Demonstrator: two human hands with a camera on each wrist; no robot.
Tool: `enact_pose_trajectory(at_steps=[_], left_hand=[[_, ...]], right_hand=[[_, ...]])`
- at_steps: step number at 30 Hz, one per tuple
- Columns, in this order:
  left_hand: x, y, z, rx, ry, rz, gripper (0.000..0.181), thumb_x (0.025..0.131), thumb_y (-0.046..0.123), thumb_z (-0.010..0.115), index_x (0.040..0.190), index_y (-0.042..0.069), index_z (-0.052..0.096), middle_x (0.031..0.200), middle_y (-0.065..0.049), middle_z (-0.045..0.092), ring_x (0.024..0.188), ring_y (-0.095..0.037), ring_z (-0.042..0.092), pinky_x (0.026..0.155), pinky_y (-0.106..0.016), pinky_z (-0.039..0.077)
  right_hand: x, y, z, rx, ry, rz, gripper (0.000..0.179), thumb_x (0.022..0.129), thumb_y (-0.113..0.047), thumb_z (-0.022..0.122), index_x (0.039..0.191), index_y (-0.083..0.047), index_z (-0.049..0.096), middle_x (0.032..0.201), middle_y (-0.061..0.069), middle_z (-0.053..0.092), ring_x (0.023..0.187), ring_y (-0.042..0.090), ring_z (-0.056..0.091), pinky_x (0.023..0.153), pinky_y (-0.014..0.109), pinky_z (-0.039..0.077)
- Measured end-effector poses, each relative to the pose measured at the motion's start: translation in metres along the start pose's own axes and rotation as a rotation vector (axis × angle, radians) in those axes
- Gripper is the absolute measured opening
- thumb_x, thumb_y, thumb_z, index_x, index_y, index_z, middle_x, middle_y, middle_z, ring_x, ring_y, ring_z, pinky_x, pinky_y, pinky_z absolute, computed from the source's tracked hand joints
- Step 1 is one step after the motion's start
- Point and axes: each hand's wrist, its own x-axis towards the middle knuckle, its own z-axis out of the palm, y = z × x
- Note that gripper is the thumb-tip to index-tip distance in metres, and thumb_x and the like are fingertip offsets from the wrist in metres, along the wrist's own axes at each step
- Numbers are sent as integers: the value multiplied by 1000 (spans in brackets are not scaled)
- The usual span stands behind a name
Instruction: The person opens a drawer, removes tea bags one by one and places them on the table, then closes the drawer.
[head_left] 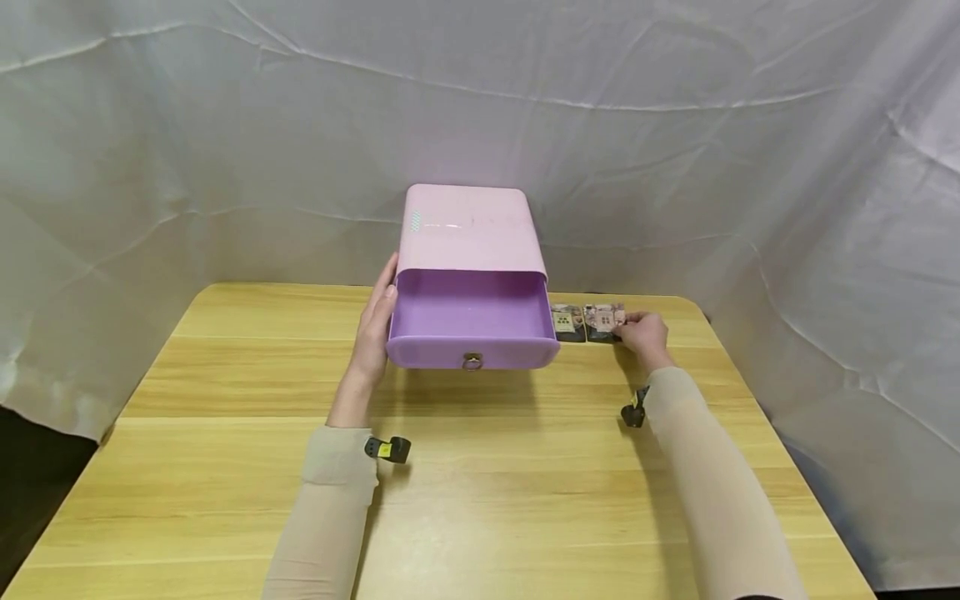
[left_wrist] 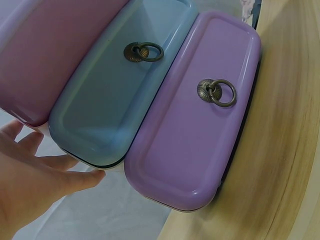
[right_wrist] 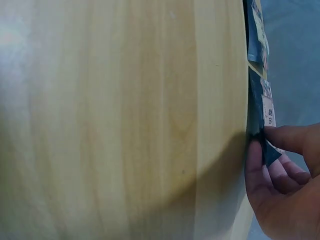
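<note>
A small chest with a pink casing (head_left: 472, 229) stands at the back of the table, its top drawer (head_left: 427, 353) pulled out and bare inside. Below that, the left wrist view has a blue drawer (left_wrist: 105, 105) and a purple drawer (left_wrist: 185, 135), both closed, with bronze ring pulls. My left hand (head_left: 371, 337) rests against the chest's left side, fingers extended. To the right of the chest, my right hand (head_left: 647, 337) pinches the right edge of a flat dark packet (head_left: 602, 320) with a printed label, between thumb and fingers. A similar packet (head_left: 567, 323) lies beside it.
The wooden table (head_left: 480, 500) stretches in front of the chest. A grey-white cloth (head_left: 300, 150) hangs behind the table and along its right side. Black wrist cameras (head_left: 388, 450) sit on both sleeves.
</note>
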Motion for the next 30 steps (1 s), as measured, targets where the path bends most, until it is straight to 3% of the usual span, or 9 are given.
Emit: enact_pose_trajectory(at_steps=[5, 13, 30], left_hand=[[0, 1, -2, 4, -1, -4, 59, 109, 40, 33, 167, 29, 24, 171, 13, 22, 158, -11, 17, 130, -51, 9], [-1, 3, -1, -2, -3, -2, 60, 109, 40, 33, 167, 29, 24, 171, 15, 23, 157, -9, 18, 130, -49, 10], [-2, 4, 1, -5, -3, -14, 60, 109, 40, 33, 167, 27, 23, 171, 14, 23, 157, -11, 18, 130, -51, 11]], right_hand=[[-1, 2, 2, -42, 17, -13, 46, 98, -14, 69, 136, 9, 61, 136, 29, 60, 118, 36, 55, 104, 45, 51], [-4, 1, 3, -100, 22, -46, 45, 99, -15, 67, 135, 10, 61, 136, 30, 60, 121, 39, 54, 109, 50, 48], [-10, 0, 2, -155, 30, -37, 45, 100, -17, 65, 136, 10, 62, 136, 29, 62, 118, 38, 55, 105, 49, 50]])
